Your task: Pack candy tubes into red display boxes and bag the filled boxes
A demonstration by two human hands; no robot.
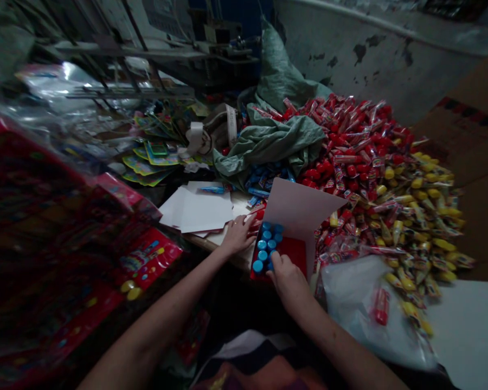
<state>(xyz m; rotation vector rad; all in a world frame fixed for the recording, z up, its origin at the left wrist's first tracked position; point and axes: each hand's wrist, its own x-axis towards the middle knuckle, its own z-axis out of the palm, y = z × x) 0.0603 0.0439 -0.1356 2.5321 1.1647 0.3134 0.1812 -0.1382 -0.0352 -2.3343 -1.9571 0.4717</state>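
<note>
A small open box (289, 203) with a raised white flap stands in front of me. Its inside is red, and several blue-capped tubes (262, 245) stand upright along its left side. My right hand (288, 279) reaches in over the near edge, its fingers closed around a blue-capped tube beside the others. Just left of the box, my left hand (239, 234) lies on the table with fingers stretched out over a few red tubes (260, 212). Its fingertips are partly hard to make out in the dim light.
White cards (205, 208) lie to the left. A large heap of red-capped tubes (352, 146) and yellow-capped packets (427, 189) rises at the right, near a clear plastic bag (361, 292). Red printed packaging (146, 260) fills the left, and a green sack (268, 138) lies behind.
</note>
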